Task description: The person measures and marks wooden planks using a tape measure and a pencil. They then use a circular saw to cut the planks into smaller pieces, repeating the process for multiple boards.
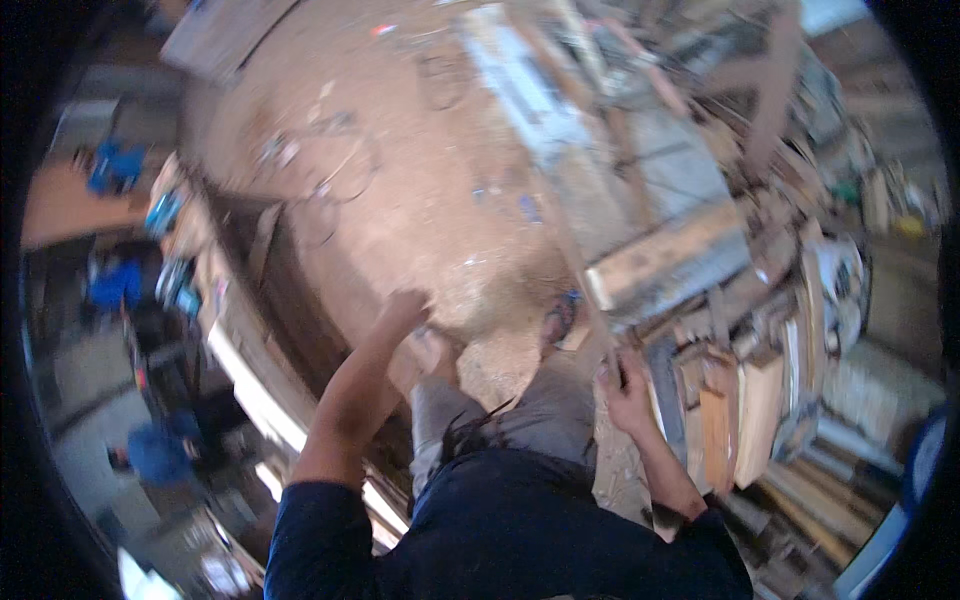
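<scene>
Soft motion blur, dark curved rim

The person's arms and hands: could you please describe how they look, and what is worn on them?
Short, very dark sleeves cover the upper arms; the forearms are bare. The left hand and right hand are ungloved. Blur hides fine details, such as rings.
</scene>
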{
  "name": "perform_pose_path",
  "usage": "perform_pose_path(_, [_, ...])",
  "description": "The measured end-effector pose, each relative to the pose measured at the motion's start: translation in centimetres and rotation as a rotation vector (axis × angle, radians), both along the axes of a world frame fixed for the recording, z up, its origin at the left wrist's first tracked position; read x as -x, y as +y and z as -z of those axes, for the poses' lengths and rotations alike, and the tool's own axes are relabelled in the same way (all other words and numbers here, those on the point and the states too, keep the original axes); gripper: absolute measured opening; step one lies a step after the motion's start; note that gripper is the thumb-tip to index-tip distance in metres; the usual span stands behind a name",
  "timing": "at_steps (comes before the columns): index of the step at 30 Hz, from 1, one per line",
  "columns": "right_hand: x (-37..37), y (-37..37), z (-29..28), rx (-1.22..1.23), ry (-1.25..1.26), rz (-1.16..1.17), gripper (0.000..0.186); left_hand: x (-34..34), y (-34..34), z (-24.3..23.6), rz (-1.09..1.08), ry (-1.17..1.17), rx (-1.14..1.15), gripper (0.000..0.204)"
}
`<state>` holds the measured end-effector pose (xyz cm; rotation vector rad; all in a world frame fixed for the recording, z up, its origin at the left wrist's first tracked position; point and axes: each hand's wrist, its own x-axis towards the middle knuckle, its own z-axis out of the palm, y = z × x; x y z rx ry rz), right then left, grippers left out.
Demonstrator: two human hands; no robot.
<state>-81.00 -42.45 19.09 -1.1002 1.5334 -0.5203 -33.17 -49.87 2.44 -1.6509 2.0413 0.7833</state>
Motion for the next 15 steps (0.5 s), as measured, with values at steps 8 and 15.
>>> perform_pose_path(8, [-27.0, -3.1, -5.6, 0.185, 0.094, -1.254, 0.048, -10.0, 0.9, -6.5, -0.178, 0.219, 0.260, 0.029])
perform_pose_path(15, [-40.8, -2.7, -10.0, 0.349, 0.091, -1.348, 0.052, -23.3, 10.6, -6.3, -0.795, 0.341, 0.082, 0.044])
